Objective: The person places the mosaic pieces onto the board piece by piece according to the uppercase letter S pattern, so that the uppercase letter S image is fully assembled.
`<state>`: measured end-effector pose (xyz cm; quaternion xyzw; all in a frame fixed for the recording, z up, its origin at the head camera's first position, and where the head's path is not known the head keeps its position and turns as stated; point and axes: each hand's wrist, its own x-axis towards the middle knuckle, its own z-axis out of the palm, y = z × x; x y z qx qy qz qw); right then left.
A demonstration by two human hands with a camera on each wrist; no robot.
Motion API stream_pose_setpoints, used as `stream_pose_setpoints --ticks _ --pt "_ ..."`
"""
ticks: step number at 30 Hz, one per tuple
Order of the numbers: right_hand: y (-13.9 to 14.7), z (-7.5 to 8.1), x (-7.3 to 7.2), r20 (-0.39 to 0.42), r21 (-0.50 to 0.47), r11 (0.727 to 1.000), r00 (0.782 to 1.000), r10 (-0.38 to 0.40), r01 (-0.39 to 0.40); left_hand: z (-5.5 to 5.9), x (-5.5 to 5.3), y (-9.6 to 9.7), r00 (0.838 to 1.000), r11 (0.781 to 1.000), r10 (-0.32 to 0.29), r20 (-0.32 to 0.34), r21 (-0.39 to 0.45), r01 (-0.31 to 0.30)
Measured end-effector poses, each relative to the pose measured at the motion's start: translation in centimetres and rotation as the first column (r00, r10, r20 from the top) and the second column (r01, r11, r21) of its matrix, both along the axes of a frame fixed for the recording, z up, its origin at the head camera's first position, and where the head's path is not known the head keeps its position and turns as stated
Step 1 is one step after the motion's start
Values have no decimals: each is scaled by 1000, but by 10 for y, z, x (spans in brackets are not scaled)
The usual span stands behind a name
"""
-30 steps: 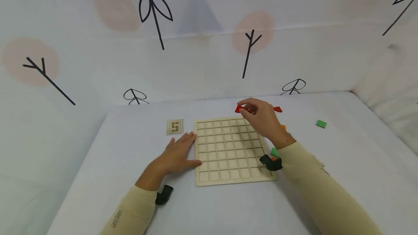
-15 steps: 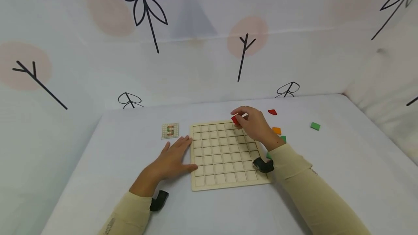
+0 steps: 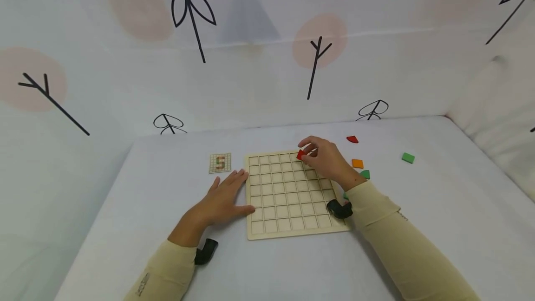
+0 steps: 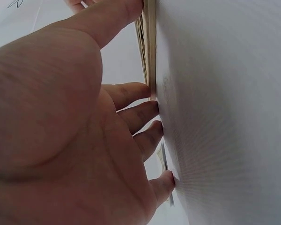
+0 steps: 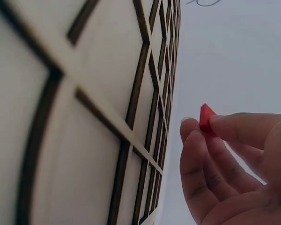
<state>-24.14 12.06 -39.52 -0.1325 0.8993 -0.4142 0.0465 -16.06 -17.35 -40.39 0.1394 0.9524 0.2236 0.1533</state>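
A square wooden grid board (image 3: 284, 198) lies on the white table. My left hand (image 3: 220, 202) rests at its left edge with fingers spread; in the left wrist view the thumb and fingertips touch the board's side. Over the far right part of the board, my right hand (image 3: 327, 158) pinches a small red tile (image 5: 206, 119) between thumb and fingers. In the right wrist view the tile is tilted and apart from the grid, partly covered by the thumb. A small card (image 3: 219, 163) with a coloured S-shaped figure on a grid lies beyond the left hand.
Right of the board lie a red rounded piece (image 3: 352, 139), an orange square (image 3: 357, 163), a green rounded piece (image 3: 365, 174) and a green square (image 3: 408, 157). Another green piece is mostly hidden by the right wrist. A patterned cloth (image 3: 251, 82) hangs behind the table.
My right hand has brought the red tile from beyond the board's far edge toward me, over its far right part. The left hand stays at the board's left edge.
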Motion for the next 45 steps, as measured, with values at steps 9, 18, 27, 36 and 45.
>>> stream_pose_setpoints --ticks 9,18,27,36,45 --pt "-1 -4 0 -9 71 996 999 48 -47 -1 0 -2 1000 1000 1 -2 -7 -1" --pt "1 -3 1 -24 103 993 998 64 -62 1 -1 1 1000 1000 -19 -20 -19 19" --pt "7 -6 0 8 106 990 996 87 -87 -3 -3 3 999 999 -35 -31 -19 34" --pt "3 -6 -1 2 140 985 995 103 -103 0 -2 4 1000 999 -19 -22 -26 18" --pt "-2 -10 -2 10 181 978 994 107 -107 -3 -2 3 1000 999 -6 -17 -33 6"
